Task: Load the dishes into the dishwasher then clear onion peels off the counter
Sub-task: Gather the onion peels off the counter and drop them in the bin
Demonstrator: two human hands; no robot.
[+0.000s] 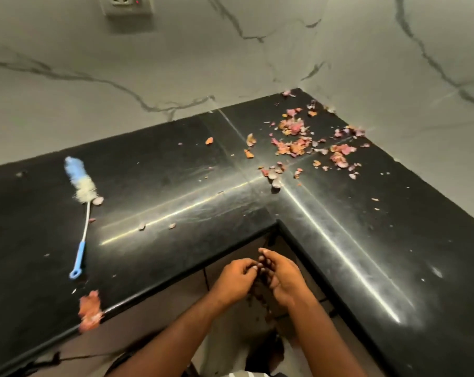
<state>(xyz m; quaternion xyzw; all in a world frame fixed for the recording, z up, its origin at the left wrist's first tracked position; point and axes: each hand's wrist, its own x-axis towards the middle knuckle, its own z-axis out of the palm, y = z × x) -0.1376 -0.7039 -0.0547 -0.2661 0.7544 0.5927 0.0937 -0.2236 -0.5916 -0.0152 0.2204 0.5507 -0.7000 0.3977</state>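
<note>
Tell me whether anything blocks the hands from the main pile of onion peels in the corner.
Nothing visible does. Between the hands and the onion peels lies only bare black counter; the bottle brush lies far left.

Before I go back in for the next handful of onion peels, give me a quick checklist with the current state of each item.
1. Hands free: cannot tell. Left hand and right hand are cupped together below the counter edge; dark bits between them are unclear.
2. Main peel pile reachable in the back corner: ok.
3. Counter cleared: not ok, strays remain.
4. Peel clump secure: not ok, it sits at the front edge.
5. Bottle brush clear of the main pile: ok.
6. Bin location: cannot tell.
</note>
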